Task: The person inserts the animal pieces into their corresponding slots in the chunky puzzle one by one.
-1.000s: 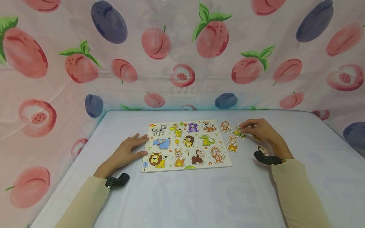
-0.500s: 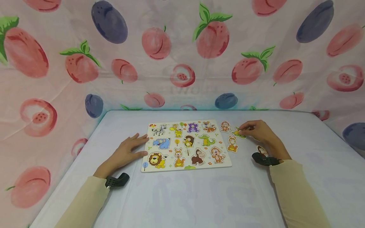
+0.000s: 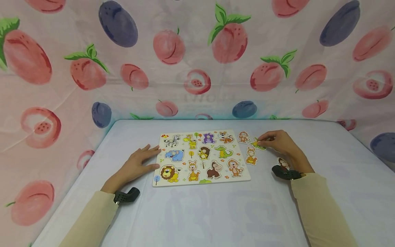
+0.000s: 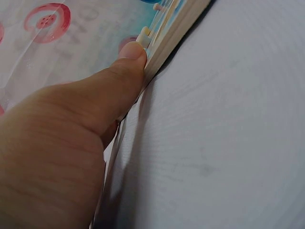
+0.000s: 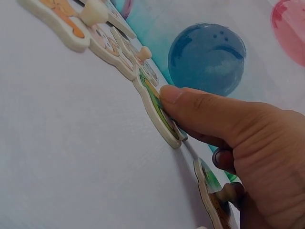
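A wooden peg puzzle board (image 3: 211,181) printed with several animals lies flat on the table. My left hand (image 3: 135,164) rests at its left edge with fingers spread; in the left wrist view the thumb (image 4: 131,52) touches the board's side (image 4: 167,45). To the right of the board, my right hand (image 3: 279,141) pinches the green crocodile puzzle piece (image 3: 261,148), thumb and finger covering its knob. In the right wrist view that crocodile piece (image 5: 155,112) is tilted under the thumb (image 5: 171,95).
Beside the board lie a monkey piece (image 3: 243,137) and a kangaroo piece (image 3: 251,156). A brown gorilla piece (image 3: 283,162) is partly behind the right wrist camera (image 3: 287,172). A fruit-print cloth (image 3: 197,51) hangs behind the white table (image 3: 200,219).
My right hand has shifted slightly left and closed its fingertips on the crocodile piece. A piece below the right palm is now hidden by the hand. My left hand has stayed put.
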A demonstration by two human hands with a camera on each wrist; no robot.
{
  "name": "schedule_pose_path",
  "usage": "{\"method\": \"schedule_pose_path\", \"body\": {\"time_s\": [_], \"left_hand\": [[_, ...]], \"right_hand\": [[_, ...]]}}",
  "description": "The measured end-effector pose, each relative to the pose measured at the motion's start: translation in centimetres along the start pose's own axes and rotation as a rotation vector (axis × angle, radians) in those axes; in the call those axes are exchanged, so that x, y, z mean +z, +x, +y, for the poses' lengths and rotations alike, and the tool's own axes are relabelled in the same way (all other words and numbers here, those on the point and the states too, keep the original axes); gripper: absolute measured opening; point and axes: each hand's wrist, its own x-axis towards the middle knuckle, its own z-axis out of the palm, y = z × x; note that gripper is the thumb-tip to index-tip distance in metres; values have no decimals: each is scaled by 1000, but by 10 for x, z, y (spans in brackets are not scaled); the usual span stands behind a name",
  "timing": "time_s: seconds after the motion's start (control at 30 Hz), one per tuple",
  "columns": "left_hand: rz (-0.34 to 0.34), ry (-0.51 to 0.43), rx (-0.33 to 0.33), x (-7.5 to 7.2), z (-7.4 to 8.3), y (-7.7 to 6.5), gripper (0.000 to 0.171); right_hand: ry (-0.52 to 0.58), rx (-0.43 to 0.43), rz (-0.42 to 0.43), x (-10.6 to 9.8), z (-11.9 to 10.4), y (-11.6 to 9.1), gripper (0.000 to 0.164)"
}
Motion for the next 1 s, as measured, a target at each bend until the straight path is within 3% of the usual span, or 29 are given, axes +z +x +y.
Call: {"method": "schedule_pose_path", "body": {"time_s": [0.5,1.0], "left_hand": [[2,1,-7,1,-1,0,65],[1,8,4,0,-1,1,64]], "right_hand": [[14,6,13,0,-2,-3,29],[-56,-14,16,-4,-14,-3,29]]}}
